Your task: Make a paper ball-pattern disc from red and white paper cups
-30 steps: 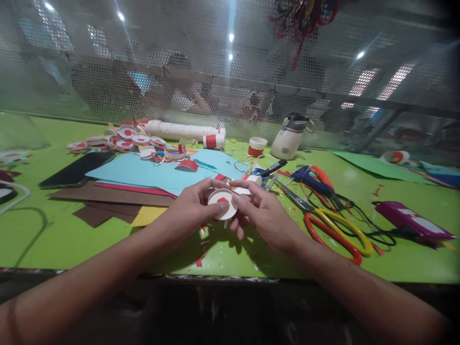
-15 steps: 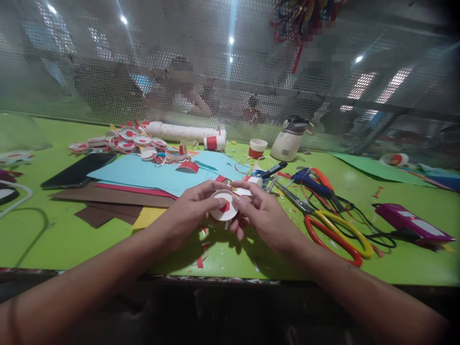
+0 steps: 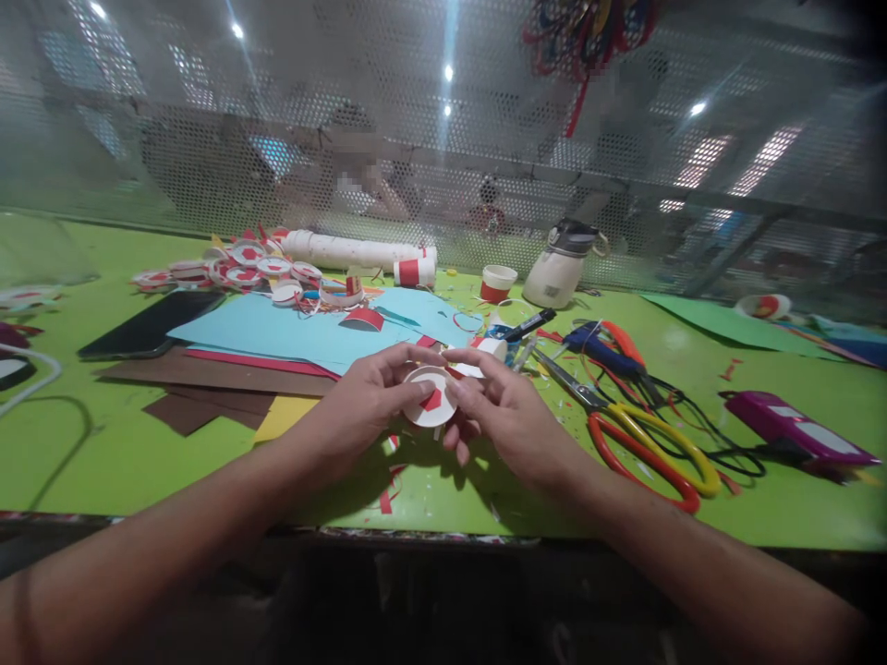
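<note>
At 10 o'clock of the hands, a black phone (image 3: 149,325) beside blue paper (image 3: 291,332) on brown sheets (image 3: 208,377), with a heap of red-white discs (image 3: 239,270) and a white tube (image 3: 350,251) behind. At centre, left hand (image 3: 364,406) and right hand (image 3: 509,416) closed together on a white disc (image 3: 430,403) with a red piece on it, held just above the green table (image 3: 125,462), fingertips pinching its rim from both sides. At 2 o'clock a white jug (image 3: 560,266), at 3 o'clock scissors (image 3: 648,439) and a pink case (image 3: 796,427).
</note>
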The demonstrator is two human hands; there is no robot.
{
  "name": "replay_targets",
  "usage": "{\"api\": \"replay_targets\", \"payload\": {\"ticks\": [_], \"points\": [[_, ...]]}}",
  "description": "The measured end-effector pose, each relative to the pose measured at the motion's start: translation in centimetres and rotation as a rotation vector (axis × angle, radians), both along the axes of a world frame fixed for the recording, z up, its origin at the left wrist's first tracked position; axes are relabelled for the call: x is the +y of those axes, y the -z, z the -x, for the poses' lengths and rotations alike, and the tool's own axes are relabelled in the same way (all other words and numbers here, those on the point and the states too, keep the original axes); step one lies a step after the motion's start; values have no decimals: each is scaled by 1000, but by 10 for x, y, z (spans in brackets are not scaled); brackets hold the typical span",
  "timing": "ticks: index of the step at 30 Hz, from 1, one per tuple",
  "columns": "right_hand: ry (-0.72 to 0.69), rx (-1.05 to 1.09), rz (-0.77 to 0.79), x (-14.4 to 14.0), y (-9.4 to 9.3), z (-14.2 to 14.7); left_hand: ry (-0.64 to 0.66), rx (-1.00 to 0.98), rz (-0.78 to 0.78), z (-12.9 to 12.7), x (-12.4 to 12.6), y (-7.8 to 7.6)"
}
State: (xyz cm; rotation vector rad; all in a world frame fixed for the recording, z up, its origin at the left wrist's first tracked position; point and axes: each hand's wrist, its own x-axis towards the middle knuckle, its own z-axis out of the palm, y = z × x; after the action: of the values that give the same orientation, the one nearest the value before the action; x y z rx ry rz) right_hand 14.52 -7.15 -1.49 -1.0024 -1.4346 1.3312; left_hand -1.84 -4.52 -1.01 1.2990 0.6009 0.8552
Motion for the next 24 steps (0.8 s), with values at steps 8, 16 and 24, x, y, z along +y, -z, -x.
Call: {"api": "replay_targets", "payload": {"ticks": [8,16,24], "points": [[7,26,8,2,-3,-1,-1,-43,59,1,-1,1],[30,37,-24,1,-3,-4,-73,-24,98,3,1,-1],[61,63,-32,3,-6,-5,-43,-4,-34,6,4,1]]}}
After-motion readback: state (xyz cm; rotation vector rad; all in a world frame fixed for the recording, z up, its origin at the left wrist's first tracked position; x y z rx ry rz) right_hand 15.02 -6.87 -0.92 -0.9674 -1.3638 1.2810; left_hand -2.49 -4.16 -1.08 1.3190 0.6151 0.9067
